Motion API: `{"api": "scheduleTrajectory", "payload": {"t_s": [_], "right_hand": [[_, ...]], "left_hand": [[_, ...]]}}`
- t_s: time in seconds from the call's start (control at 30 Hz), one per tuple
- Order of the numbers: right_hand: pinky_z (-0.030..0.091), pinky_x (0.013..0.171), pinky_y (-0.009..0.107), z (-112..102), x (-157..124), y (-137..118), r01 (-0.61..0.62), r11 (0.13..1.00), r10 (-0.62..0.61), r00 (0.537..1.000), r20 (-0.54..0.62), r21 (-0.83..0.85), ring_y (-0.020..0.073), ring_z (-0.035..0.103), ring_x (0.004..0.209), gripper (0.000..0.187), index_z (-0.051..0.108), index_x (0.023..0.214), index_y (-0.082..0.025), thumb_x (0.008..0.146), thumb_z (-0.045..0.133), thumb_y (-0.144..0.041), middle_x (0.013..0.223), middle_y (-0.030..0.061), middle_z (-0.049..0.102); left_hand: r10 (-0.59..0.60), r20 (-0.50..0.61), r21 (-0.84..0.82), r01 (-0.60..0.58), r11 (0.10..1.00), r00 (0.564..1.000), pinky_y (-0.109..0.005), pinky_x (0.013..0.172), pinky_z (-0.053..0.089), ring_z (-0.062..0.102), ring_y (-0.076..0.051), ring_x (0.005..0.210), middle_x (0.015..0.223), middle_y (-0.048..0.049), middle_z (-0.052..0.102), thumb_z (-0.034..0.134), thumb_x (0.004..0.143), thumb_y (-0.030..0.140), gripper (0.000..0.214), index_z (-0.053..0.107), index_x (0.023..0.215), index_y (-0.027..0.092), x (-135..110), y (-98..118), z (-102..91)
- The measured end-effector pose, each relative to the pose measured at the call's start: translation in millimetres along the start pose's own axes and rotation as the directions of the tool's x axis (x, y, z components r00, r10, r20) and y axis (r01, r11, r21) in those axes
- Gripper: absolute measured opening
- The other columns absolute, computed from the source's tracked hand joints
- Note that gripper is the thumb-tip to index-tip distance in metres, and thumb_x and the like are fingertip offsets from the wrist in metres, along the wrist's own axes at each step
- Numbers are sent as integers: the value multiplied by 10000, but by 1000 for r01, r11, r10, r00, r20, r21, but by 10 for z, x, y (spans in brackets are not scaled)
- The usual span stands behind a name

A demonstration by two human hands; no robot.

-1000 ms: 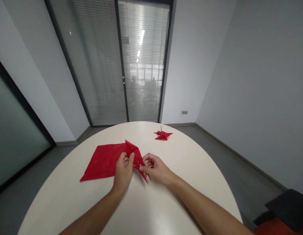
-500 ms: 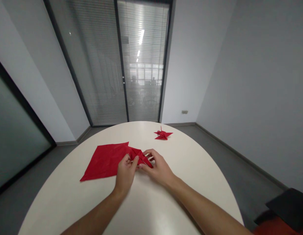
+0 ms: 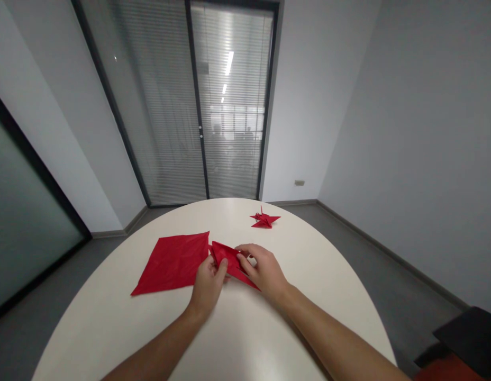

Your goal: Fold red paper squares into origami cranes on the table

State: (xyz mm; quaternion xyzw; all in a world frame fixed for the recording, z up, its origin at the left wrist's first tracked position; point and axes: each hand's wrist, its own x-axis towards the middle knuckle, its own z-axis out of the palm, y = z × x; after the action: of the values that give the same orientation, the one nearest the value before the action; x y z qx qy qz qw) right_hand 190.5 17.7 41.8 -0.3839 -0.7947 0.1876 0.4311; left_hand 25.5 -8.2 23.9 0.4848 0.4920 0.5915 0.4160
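Head camera looks down over a round white table [image 3: 237, 338], where both bare hands meet at a folded red paper piece [image 3: 230, 257] lying near the table's middle. The left hand [image 3: 208, 283] pinches the near left edge of that piece between thumb and curled fingers. The right hand [image 3: 265, 270] lies palm down over its right side, with the index finger stretched across the top layer. Its thumb is hidden, so I cannot tell whether it grips or only presses. The piece is pointed and its tip reaches toward the person, under the right hand. Just left of it, touching or nearly touching, a flat red square paper sheet [image 3: 172, 262] lies spread on the table. Farther off, toward the far rim and well apart from the hands, sits a small red origami figure [image 3: 263, 218] with spread points. Beyond the table stands a glass door with grey blinds [image 3: 229, 106].
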Motion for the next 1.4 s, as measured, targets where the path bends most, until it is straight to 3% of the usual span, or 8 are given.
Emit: {"api": "scheduleTrajectory", "payload": {"t_s": [0.1, 0.17, 0.3, 0.4, 0.67, 0.9, 1.17, 1.4], "right_hand": [[485, 855, 398, -39, -1, 26, 152, 988, -151, 988, 18, -30, 243, 622, 945, 218, 693, 1061, -259, 976, 493, -252, 1015, 92, 698], [484, 848, 399, -53, -4, 37, 176, 984, -176, 984, 8, -14, 249, 619, 948, 207, 691, 1033, -260, 971, 494, -253, 1002, 94, 693], [482, 803, 363, -38, -2, 59, -13, 999, 16, 998, -64, 46, 219, 645, 847, 145, 651, 984, -252, 962, 509, -272, 919, 50, 710], [482, 754, 337, -7, 19, 87, -160, 976, 176, 978, -111, 145, 207, 652, 800, 125, 613, 995, -238, 959, 516, -309, 875, 33, 712], [450, 698, 314, 35, 87, 137, -214, 870, 316, 934, -169, 444, 197, 571, 751, 237, 556, 940, -218, 927, 543, -454, 826, 27, 622], [427, 656, 302, 3, 102, 147, -204, 788, 362, 917, -168, 581, 192, 531, 712, 268, 522, 985, -243, 904, 559, -496, 816, 11, 579], [415, 630, 301, 14, 114, 171, -175, 805, 334, 923, -190, 567, 192, 501, 696, 325, 497, 948, -253, 882, 564, -563, 794, 9, 546], [382, 571, 271, 109, 86, 179, -251, 702, 361, 932, -29, 666, 150, 463, 612, 394, 495, 929, -245, 837, 626, -605, 735, -26, 510]], "left_hand": [[-5, -42, 69, 8, 998, 999, -253, 452, 459, 573, -159, 461, 540, 0, 613, 714, 688, 463, 310, 596, 658, 178, -13, 34, -2], [-22, -56, 76, 26, 997, 998, -243, 421, 418, 536, -147, 423, 494, 10, 583, 715, 677, 451, 304, 573, 622, 189, -3, 40, -9], [-60, -16, 34, 60, 998, 998, -228, 404, 382, 531, -141, 410, 493, 8, 599, 720, 677, 490, 332, 606, 694, 179, 32, 46, -7], [-46, 38, -30, 47, 998, 998, -214, 416, 383, 536, -130, 429, 510, 15, 604, 740, 669, 511, 362, 620, 727, 175, 27, 82, 20], [6, 93, -74, 1, 997, 996, -208, 420, 376, 512, -113, 423, 510, 16, 607, 772, 674, 487, 352, 596, 709, 183, -13, 88, 22], [-42, 115, -46, 47, 998, 992, -209, 408, 356, 486, -103, 412, 529, 8, 610, 755, 689, 560, 413, 587, 678, 183, 17, 26, 15], [-91, 99, -169, 107, 980, 991, -198, 437, 385, 521, -95, 494, 658, -13, 654, 772, 699, 514, 390, 609, 692, 160, 69, -88, -21], [-107, 100, -251, 130, 959, 989, -175, 424, 335, 465, -67, 462, 595, 40, 592, 806, 695, 491, 392, 597, 741, 161, 98, -114, -25]]}}
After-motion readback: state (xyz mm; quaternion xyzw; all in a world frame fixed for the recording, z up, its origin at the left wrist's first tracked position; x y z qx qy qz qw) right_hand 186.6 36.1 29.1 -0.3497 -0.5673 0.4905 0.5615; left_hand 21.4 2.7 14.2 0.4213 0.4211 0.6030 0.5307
